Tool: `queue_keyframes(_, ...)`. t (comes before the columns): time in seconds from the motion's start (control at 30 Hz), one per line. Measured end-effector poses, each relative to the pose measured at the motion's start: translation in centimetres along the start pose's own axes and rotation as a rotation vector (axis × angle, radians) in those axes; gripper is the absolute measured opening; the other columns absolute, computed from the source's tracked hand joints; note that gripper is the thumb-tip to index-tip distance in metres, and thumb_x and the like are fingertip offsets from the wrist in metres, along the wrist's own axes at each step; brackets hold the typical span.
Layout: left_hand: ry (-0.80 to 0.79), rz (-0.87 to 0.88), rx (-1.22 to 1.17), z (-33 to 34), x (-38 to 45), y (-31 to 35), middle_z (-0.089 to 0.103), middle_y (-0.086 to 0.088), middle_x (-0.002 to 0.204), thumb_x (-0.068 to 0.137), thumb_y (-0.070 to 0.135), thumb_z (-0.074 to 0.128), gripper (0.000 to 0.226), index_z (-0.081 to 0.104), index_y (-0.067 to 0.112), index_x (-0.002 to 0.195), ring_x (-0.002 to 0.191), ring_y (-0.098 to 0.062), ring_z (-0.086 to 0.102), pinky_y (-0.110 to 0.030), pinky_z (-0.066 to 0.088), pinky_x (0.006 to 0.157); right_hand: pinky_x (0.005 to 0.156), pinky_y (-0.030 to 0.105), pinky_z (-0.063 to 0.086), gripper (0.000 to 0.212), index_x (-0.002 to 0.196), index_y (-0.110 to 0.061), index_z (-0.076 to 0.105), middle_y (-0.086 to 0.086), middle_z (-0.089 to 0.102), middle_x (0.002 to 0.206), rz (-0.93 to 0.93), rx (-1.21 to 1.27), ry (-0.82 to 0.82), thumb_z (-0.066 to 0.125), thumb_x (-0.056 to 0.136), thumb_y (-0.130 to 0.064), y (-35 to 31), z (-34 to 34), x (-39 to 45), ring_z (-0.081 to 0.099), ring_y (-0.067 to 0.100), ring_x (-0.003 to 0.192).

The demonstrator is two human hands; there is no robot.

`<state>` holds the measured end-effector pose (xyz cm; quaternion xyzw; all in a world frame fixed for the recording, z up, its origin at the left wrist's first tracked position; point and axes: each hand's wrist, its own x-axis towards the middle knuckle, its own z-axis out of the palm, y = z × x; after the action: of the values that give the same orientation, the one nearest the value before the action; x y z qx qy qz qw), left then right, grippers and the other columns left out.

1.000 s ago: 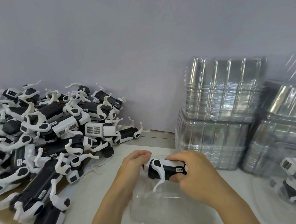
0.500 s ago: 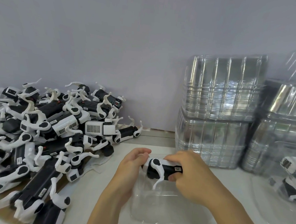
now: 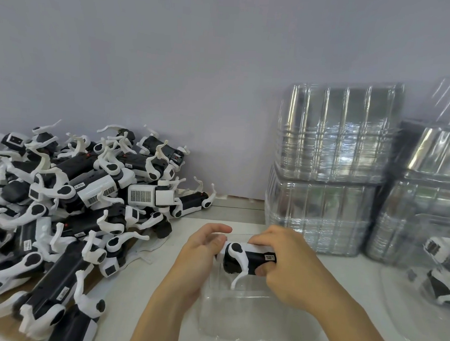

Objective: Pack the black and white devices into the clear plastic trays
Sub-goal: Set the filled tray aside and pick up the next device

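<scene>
Device (image 3: 249, 257), black and white, is held horizontally between both hands just above an empty clear tray (image 3: 257, 317) on the white worktop (image 3: 160, 266). Its left end is pinched by the curled fingers of the left hand (image 3: 203, 250); its right end is gripped by the right hand (image 3: 289, 264), thumb beneath and fingers over the top. 1 white curved arm of the device hangs down toward the tray. A heap of similar devices (image 3: 66, 208) is piled at the left. Stacks of clear trays (image 3: 329, 171) stand against the wall behind, and a packed tray (image 3: 439, 273) is partly seen at the right edge.
</scene>
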<state>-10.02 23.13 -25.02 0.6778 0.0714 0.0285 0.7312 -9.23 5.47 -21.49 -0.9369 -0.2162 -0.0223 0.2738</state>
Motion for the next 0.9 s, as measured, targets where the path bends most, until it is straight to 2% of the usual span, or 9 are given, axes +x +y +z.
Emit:
queue_keyframes(0.13, 0.009, -0.032, -0.046, 0.37, 0.11, 0.0, 0.068, 0.001, 0.088, 0.098, 0.015, 0.054, 0.024, 0.074, 0.025, 0.092, 0.079, -0.019, 0.064, -0.035, 0.053, 0.074, 0.088, 0.036, 0.048, 0.028, 0.098, -0.027, 0.07, -0.013, 0.053, 0.103, 0.02, 0.028, 0.011, 0.064, 0.081, -0.006, 0.25, -0.1, 0.06, 0.05, 0.014, 0.1)
queue_keyframes(0.2, 0.029, -0.045, -0.056, 0.43, 0.21, -0.07, 0.068, -0.001, 0.091, 0.096, 0.017, 0.056, 0.02, 0.074, 0.026, 0.092, 0.081, -0.019, 0.065, -0.037, 0.053, 0.076, 0.088, 0.037, 0.049, 0.028, 0.097, -0.027, 0.07, -0.012, 0.054, 0.103, 0.025, 0.024, 0.016, 0.064, 0.081, -0.005, 0.27, -0.09, 0.04, 0.051, 0.016, 0.1)
queue_keyframes(0.3, 0.06, -0.073, -0.056, 0.35, 0.33, -0.32, 0.071, -0.007, 0.106, 0.092, 0.016, 0.061, 0.016, 0.074, 0.026, 0.095, 0.093, -0.026, 0.069, -0.04, 0.055, 0.081, 0.089, 0.037, 0.049, 0.03, 0.1, -0.026, 0.07, -0.011, 0.054, 0.106, 0.017, 0.012, 0.03, 0.063, 0.081, -0.004, 0.2, -0.17, 0.05, 0.051, 0.017, 0.102)
queue_keyframes(0.4, 0.106, -0.076, -0.017, 0.49, 0.52, -0.62, 0.07, -0.002, 0.115, 0.093, 0.012, 0.063, 0.017, 0.072, 0.023, 0.101, 0.107, -0.023, 0.066, -0.041, 0.052, 0.097, 0.096, 0.036, 0.042, 0.033, 0.11, -0.019, 0.069, -0.009, 0.055, 0.111, 0.002, -0.067, 0.043, 0.062, 0.082, -0.002, 0.43, -0.27, 0.23, 0.045, 0.017, 0.11)
queue_keyframes(0.5, 0.116, -0.068, -0.005, 0.68, 0.5, -0.68, 0.069, 0.001, 0.115, 0.095, 0.009, 0.061, 0.018, 0.072, 0.021, 0.102, 0.107, -0.02, 0.065, -0.034, 0.05, 0.091, 0.098, 0.037, 0.04, 0.035, 0.111, -0.02, 0.07, -0.009, 0.055, 0.11, 0.009, -0.053, 0.035, 0.064, 0.081, -0.002, 0.59, -0.19, 0.2, 0.044, 0.017, 0.11)
queue_keyframes(0.6, 0.112, -0.068, -0.003, 0.65, 0.38, -0.61, 0.07, -0.001, 0.113, 0.096, 0.009, 0.061, 0.018, 0.071, 0.021, 0.103, 0.108, -0.023, 0.065, -0.039, 0.051, 0.097, 0.092, 0.036, 0.046, 0.038, 0.108, -0.026, 0.072, -0.01, 0.055, 0.106, 0.023, 0.011, 0.035, 0.067, 0.079, -0.002, 0.6, -0.17, 0.09, 0.049, 0.017, 0.105)
queue_keyframes(0.7, 0.094, -0.08, -0.01, 0.61, 0.26, -0.52, 0.069, -0.002, 0.114, 0.094, 0.009, 0.062, 0.018, 0.071, 0.021, 0.103, 0.11, -0.024, 0.064, -0.041, 0.049, 0.102, 0.089, 0.037, 0.049, 0.036, 0.105, -0.024, 0.073, -0.01, 0.056, 0.105, 0.025, 0.024, 0.038, 0.068, 0.078, -0.002, 0.61, -0.23, 0.18, 0.052, 0.017, 0.103)
queue_keyframes(0.9, 0.113, -0.095, -0.027, 0.72, 0.29, -0.35, 0.069, -0.004, 0.113, 0.089, -0.005, 0.059, 0.029, 0.07, 0.017, 0.104, 0.107, -0.019, 0.066, -0.037, 0.052, 0.096, 0.092, 0.035, 0.046, 0.031, 0.107, -0.019, 0.072, -0.01, 0.058, 0.108, 0.016, -0.033, 0.041, 0.066, 0.08, -0.004, 0.64, 0.08, 0.17, 0.05, 0.018, 0.107)
